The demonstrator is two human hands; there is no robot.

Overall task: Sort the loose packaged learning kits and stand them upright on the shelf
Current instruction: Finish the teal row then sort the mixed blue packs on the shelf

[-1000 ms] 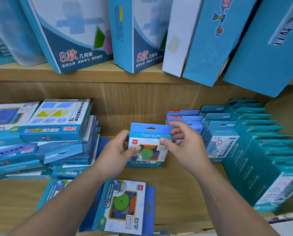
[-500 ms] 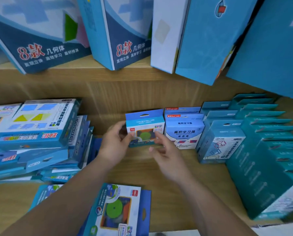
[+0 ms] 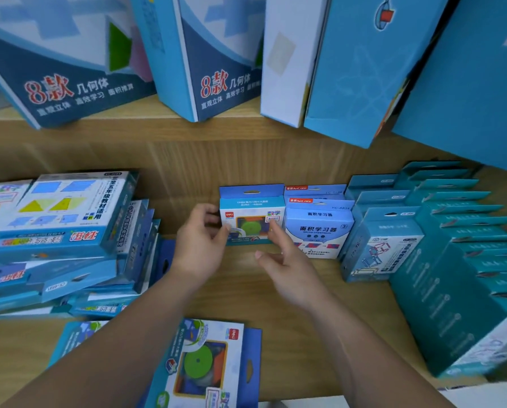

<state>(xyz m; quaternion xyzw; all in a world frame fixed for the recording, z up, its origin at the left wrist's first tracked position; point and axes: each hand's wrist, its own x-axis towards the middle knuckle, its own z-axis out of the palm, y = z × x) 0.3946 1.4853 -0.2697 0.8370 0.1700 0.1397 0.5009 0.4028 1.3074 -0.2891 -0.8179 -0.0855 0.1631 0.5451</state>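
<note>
A small blue kit with a green disc on its front (image 3: pixel 251 214) stands upright against the back of the wooden shelf (image 3: pixel 276 295). My left hand (image 3: pixel 200 245) grips its left edge, thumb on the front. Just to its right my right hand (image 3: pixel 287 262) hovers with fingers spread, a fingertip near the kit's lower right corner. Right of the kit stand upright white-and-blue kits (image 3: pixel 318 228), then rows of teal kits (image 3: pixel 452 245). A matching green-disc kit (image 3: pixel 200 365) lies flat at the shelf's front edge.
A messy pile of flat blue kits (image 3: pixel 60 237) fills the left of the shelf. Large blue boxes (image 3: pixel 211 54) lean on the upper shelf overhead. Bare wood shows between the upright rows and the flat kit in front.
The green-disc kit went from being held in both hands in front of the rows to standing at the shelf back. My right hand let go and drew back.
</note>
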